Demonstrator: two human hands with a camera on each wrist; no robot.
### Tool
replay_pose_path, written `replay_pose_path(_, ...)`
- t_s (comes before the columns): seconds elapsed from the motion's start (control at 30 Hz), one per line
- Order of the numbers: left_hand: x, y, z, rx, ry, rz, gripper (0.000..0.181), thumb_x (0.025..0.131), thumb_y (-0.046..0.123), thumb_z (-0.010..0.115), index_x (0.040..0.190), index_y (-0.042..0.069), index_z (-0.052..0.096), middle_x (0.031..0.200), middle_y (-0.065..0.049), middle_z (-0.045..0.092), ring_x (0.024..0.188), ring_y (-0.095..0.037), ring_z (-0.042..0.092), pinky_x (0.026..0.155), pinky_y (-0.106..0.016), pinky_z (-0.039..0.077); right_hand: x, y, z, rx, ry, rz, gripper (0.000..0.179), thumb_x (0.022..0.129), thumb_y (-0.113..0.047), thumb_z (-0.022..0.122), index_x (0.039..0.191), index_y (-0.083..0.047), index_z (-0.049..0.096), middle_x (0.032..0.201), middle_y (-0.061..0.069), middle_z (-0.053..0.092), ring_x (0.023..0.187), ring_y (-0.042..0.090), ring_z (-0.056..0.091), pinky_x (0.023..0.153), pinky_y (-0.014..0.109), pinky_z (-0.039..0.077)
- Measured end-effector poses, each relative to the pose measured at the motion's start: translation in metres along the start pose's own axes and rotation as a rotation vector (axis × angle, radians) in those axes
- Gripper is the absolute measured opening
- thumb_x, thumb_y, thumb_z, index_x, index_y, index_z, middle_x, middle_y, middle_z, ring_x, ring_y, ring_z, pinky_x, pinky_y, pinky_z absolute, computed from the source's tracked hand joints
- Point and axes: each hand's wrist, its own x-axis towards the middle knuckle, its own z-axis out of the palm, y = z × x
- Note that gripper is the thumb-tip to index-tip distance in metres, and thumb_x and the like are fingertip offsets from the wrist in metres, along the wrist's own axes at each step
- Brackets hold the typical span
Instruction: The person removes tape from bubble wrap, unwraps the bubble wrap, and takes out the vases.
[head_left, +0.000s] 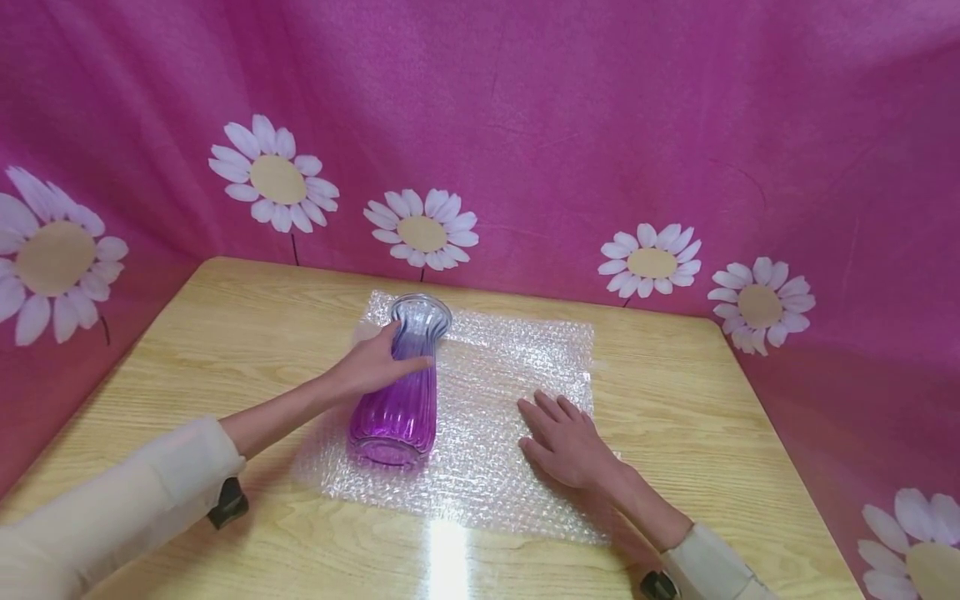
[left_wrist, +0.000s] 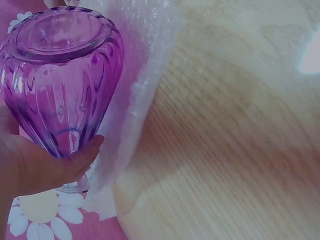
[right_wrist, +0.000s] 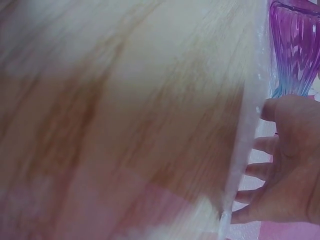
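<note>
A ribbed glass vase (head_left: pixel 401 408), purple at its base and fading to clear at its flared mouth, lies on its side over a sheet of bubble wrap (head_left: pixel 480 433). Its mouth points to the far edge of the table. My left hand (head_left: pixel 371 364) grips the vase around its narrower part, thumb across the top; the other fingers are mostly hidden behind the glass. In the left wrist view the vase's round base (left_wrist: pixel 60 35) faces the camera. To the right, my right hand (head_left: pixel 572 446) rests on the bubble wrap near its right edge, fingers spread.
The wrap lies flat on a light wood-grain table (head_left: pixel 675 400). A pink cloth (head_left: pixel 525 125) with large white daisies hangs behind the table and along both sides. Glare (head_left: pixel 447 558) shows near the front.
</note>
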Motion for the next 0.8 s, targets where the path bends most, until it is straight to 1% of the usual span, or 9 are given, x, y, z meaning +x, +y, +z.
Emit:
replay_pose_path(0.1,0.002,0.0,0.001,-0.008,0.008,-0.017,0.099,0.092,0.048,0.067,0.154,-0.009,0.016,0.149,-0.035,0.035,0.133,-0.05,0.041,0.107,-0.057,0.039,0.0,0.0,0.0,-0.001,-0.001,0.005,0.059,0.102,-0.035,0.053,0.154,-0.01,0.039,0.158,0.022,0.029,0.142,0.05,0.023,0.108,0.073,0.022)
replay_pose_path(0.23,0.006,-0.001,0.002,0.002,0.019,-0.042,0.092,0.092,0.047,0.066,0.15,-0.011,0.026,0.146,-0.035,0.041,0.131,-0.049,0.044,0.106,-0.055,0.042,-0.001,0.001,0.001,-0.005,0.001,0.003,0.06,0.102,-0.035,0.053,0.154,-0.01,0.039,0.158,0.022,0.029,0.142,0.05,0.023,0.108,0.072,0.022)
replay_pose_path(0.33,0.008,0.0,0.002,0.013,0.011,-0.064,0.089,0.091,0.048,0.066,0.148,-0.011,0.032,0.142,-0.034,0.046,0.129,-0.047,0.047,0.105,-0.053,0.043,-0.001,0.001,0.001,-0.01,0.007,-0.004,0.06,0.102,-0.035,0.053,0.154,-0.009,0.039,0.158,0.022,0.029,0.142,0.05,0.024,0.108,0.072,0.023)
replay_pose_path(0.43,0.01,0.003,0.001,0.016,-0.005,-0.094,0.09,0.089,0.048,0.068,0.146,-0.013,0.035,0.14,-0.034,0.049,0.126,-0.046,0.05,0.104,-0.052,0.045,-0.001,0.001,0.001,-0.011,0.01,-0.01,0.06,0.102,-0.035,0.053,0.154,-0.009,0.039,0.158,0.022,0.029,0.142,0.05,0.023,0.108,0.072,0.023)
replay_pose_path(0.53,0.013,0.005,0.0,-0.021,-0.016,-0.136,0.084,0.086,0.045,0.071,0.141,-0.012,0.042,0.133,-0.032,0.055,0.119,-0.043,0.056,0.098,-0.048,0.05,-0.001,0.0,0.001,-0.01,0.014,-0.014,0.059,0.102,-0.034,0.052,0.153,-0.009,0.039,0.158,0.022,0.029,0.142,0.05,0.023,0.108,0.073,0.023)
replay_pose_path(0.67,0.018,0.005,-0.001,-0.121,-0.04,-0.198,0.072,0.085,0.041,0.073,0.13,-0.009,0.05,0.123,-0.027,0.06,0.109,-0.037,0.061,0.089,-0.044,0.055,-0.001,-0.001,0.0,-0.003,0.017,-0.009,0.058,0.101,-0.033,0.053,0.153,-0.008,0.04,0.158,0.023,0.03,0.142,0.051,0.023,0.107,0.074,0.023)
replay_pose_path(0.8,0.02,0.005,-0.004,-0.185,-0.077,-0.25,0.072,0.086,0.043,0.072,0.131,-0.009,0.048,0.123,-0.026,0.059,0.11,-0.037,0.061,0.091,-0.046,0.054,-0.001,-0.001,0.001,-0.005,0.021,-0.011,0.058,0.101,-0.033,0.053,0.153,-0.008,0.04,0.158,0.023,0.03,0.142,0.051,0.023,0.107,0.073,0.023)
